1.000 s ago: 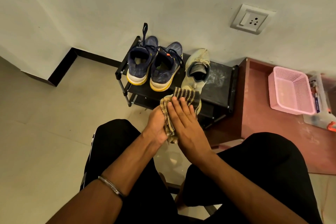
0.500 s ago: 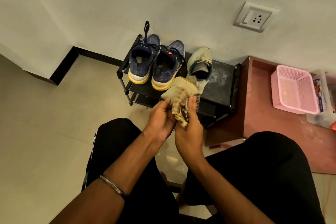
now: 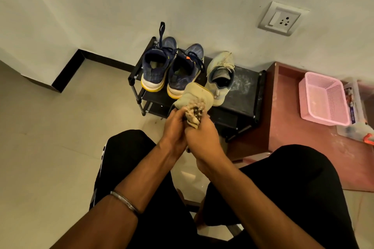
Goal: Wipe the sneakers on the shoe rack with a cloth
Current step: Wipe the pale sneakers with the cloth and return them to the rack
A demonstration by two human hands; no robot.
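Before the shoe rack (image 3: 245, 95), both hands' fingers (image 3: 183, 116) clutch cloth (image 3: 193, 116) against beige sneaker (image 3: 195, 95).

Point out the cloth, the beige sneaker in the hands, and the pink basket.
cloth (image 3: 193, 114), head view, bunched middle.
beige sneaker (image 3: 197, 95), head view, its upturned surface.
pink basket (image 3: 303, 99), head view, left wall.

I am seeing bare forearms with no sleeves reaching the wrists. The left forearm is wearing a thin silver bangle (image 3: 125, 202), sitting toward seven o'clock in my view. Black trousers (image 3: 293, 198) are covering both legs, and a white stripe (image 3: 101, 164) is running down the left trouser leg.
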